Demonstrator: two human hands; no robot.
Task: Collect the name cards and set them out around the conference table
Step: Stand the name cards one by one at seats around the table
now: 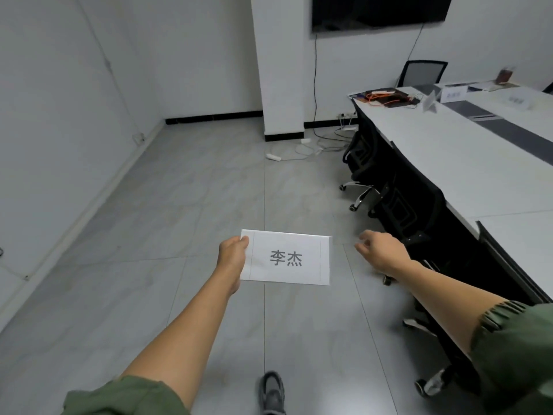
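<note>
My left hand (232, 254) grips the left edge of a white name card (287, 257) printed with two grey characters, held flat over the floor in front of me. To the card's right my right hand (378, 247) hangs loosely curled and holds nothing, a short way from the card. The white conference table (466, 163) runs along the right side. Three name cards stand at its far end: a folded one seen side-on (430, 101), one facing me (454, 94), and one further right (517, 100).
Black office chairs (401, 202) are pushed in along the table's near side, and another chair (423, 71) stands at its head. Cables and orange wires (386, 97) lie on the table's far corner. Power strips and cords (302, 148) lie on the tiled floor by a white pillar.
</note>
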